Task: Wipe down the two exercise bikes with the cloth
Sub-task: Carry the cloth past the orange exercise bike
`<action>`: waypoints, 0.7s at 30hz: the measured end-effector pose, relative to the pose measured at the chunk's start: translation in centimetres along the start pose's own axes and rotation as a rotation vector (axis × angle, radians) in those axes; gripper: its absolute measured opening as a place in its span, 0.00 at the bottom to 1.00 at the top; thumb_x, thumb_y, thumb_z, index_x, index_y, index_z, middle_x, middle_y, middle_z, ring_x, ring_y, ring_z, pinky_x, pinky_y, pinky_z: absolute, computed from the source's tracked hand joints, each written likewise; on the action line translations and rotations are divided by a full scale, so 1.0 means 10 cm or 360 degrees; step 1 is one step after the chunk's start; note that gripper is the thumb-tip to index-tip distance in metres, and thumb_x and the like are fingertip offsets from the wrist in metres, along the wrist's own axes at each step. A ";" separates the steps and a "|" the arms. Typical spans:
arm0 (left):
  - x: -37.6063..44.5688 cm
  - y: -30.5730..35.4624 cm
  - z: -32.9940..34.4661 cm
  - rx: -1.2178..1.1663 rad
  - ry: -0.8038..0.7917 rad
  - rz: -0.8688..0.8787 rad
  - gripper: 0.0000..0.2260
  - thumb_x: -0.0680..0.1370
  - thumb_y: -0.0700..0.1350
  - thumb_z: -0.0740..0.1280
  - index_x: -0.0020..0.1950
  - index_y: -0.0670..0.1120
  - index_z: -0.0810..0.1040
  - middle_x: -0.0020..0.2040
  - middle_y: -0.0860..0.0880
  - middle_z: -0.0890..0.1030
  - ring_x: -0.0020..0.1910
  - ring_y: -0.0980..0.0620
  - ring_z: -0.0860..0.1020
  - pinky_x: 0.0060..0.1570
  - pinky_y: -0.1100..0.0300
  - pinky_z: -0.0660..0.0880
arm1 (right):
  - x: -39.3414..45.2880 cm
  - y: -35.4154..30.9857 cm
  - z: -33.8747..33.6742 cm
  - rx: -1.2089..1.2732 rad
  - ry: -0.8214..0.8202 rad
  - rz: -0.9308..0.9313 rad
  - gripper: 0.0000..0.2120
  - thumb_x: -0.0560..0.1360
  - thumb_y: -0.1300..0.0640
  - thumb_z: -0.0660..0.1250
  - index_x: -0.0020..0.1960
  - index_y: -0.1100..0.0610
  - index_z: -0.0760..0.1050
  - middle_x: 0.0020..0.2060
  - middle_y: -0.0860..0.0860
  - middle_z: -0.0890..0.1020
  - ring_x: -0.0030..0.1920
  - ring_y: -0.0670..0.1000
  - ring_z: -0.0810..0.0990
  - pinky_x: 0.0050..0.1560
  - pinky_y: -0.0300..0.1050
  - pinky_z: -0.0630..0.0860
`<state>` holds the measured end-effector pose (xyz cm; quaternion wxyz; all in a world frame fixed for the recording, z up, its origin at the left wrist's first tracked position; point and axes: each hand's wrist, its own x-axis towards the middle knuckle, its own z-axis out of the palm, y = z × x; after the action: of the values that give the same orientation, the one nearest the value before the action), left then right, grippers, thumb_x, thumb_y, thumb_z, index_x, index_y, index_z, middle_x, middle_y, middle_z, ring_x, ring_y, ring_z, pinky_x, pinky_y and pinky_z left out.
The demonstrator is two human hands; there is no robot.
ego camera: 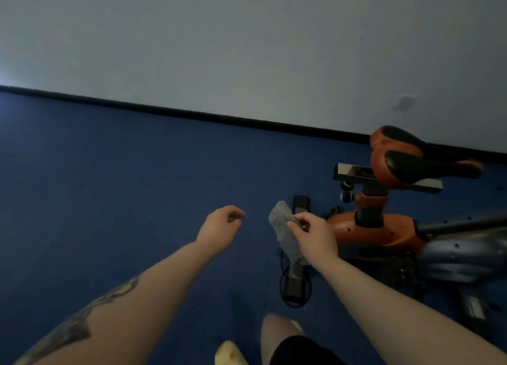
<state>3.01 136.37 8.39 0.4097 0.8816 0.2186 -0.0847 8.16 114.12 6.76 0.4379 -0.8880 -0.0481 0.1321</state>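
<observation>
An orange and black exercise bike (384,227) stands at the right, its saddle (411,159) raised above the frame. My right hand (315,235) grips a grey cloth (282,224), held in the air just left of the bike's frame. My left hand (219,227) hangs in the air further left with fingers loosely curled, holding nothing. Only one bike shows in this view.
Blue carpet (123,186) covers the floor up to a black skirting (192,115) and a pale wall. The bike's rear base bar (295,279) with a black cable lies on the floor under my right hand. My leg and a yellow slipper (230,355) show at the bottom edge.
</observation>
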 end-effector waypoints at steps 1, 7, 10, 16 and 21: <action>0.11 0.01 -0.04 0.0006 -0.0033 0.0027 0.10 0.80 0.43 0.63 0.58 0.51 0.80 0.54 0.52 0.81 0.50 0.55 0.79 0.49 0.60 0.77 | 0.04 -0.04 0.03 0.0004 0.0029 0.0020 0.04 0.77 0.49 0.68 0.44 0.48 0.78 0.39 0.42 0.81 0.41 0.43 0.78 0.42 0.48 0.77; 0.82 0.10 -0.15 -0.0025 -0.0210 0.0207 0.09 0.80 0.43 0.63 0.57 0.53 0.79 0.54 0.54 0.80 0.50 0.59 0.78 0.43 0.68 0.73 | 0.56 -0.19 0.17 -0.0067 0.0171 0.0150 0.04 0.77 0.49 0.68 0.45 0.47 0.77 0.40 0.42 0.81 0.42 0.44 0.78 0.44 0.49 0.78; 1.21 0.13 -0.23 0.0026 -0.0287 0.0254 0.10 0.80 0.42 0.63 0.57 0.52 0.79 0.54 0.55 0.81 0.50 0.60 0.78 0.44 0.68 0.72 | 0.92 -0.26 0.25 -0.0060 0.0223 0.0207 0.03 0.77 0.48 0.68 0.45 0.45 0.77 0.41 0.40 0.80 0.43 0.44 0.78 0.42 0.45 0.76; 2.24 0.38 -0.50 0.0183 -0.0384 0.0303 0.11 0.80 0.41 0.62 0.58 0.52 0.79 0.55 0.54 0.81 0.52 0.58 0.78 0.49 0.64 0.74 | 1.74 -0.44 0.30 -0.0020 0.0274 0.0298 0.04 0.77 0.48 0.68 0.45 0.48 0.78 0.40 0.42 0.81 0.42 0.44 0.79 0.43 0.46 0.77; 3.11 0.72 -0.61 0.0214 -0.0475 0.0361 0.11 0.81 0.42 0.62 0.59 0.52 0.79 0.56 0.54 0.80 0.53 0.56 0.78 0.51 0.61 0.76 | 2.44 -0.57 0.13 -0.0106 0.0301 0.0340 0.05 0.77 0.48 0.68 0.43 0.47 0.77 0.40 0.41 0.80 0.42 0.45 0.79 0.43 0.48 0.78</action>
<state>33.77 146.73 7.10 0.3846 0.9036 0.0486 -0.1821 31.44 123.54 5.77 0.3941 -0.9106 0.0839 0.0922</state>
